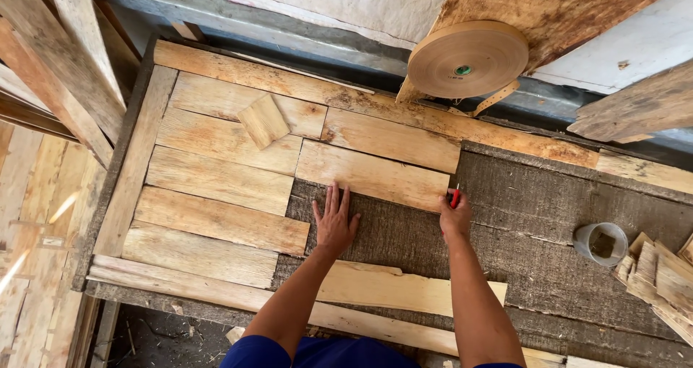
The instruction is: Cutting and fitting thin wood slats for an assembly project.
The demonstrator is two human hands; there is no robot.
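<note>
Wood veneer strips [216, 180] lay edge to edge on the left of the bench [534, 216], with a small offcut [263, 120] resting on top. Your left hand [334, 222] was open and flat, fingers spread, on the bare bench just below the strip [372, 174] being fitted. Your right hand [455, 216] was closed around a red cutter [455, 196] at that strip's right end. To do this well, press the strip itself flat and keep its end square to its neighbours before cutting. A tape roll [468, 58] stood behind; a grey cup [600, 242] and more offcuts [660, 278] lay at right.
</note>
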